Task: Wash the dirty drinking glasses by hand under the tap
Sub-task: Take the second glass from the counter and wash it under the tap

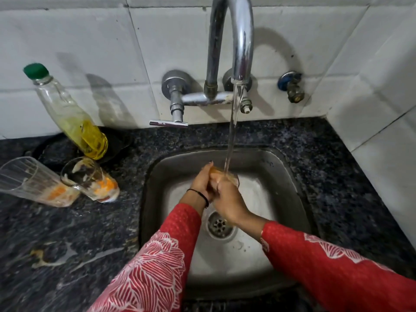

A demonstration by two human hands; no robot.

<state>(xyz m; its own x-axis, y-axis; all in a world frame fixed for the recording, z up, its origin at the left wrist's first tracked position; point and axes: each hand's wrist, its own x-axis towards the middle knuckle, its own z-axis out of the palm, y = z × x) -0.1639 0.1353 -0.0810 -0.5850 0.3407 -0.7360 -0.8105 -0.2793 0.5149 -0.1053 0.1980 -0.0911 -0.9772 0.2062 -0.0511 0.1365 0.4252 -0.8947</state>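
Steel sink [157, 176] set into a dark speckled stone counter [90, 233], seen from above. We hold 1 drinking glass [227, 176] over the middle of the basin, right under the curved chrome tap [243, 41], and a stream of water [231, 136] falls from the spout onto it. Our left hand [202, 181] curls round the left side of the glass, fingertips up near the rim. Our right hand [229, 199] wraps round its lower part from the near side. Both hands grip it, and it looks amber between the fingers. A thin black band [200, 194] circles the left wrist, and both arms wear red sleeves [157, 266] with a white leaf print. The round drain [219, 226] lies just beneath the hands.

On the counter left of the sink, 2 more dirty glasses sit close together: a ribbed glass [33, 183] at the far left and a smooth glass [94, 181] nearer the sink, each with orange and white residue at the bottom. Behind them is a clear bottle [72, 115] with a green cap and yellow liquid, against white wall tiles [90, 41]. Pale smears mark the near left of the counter.
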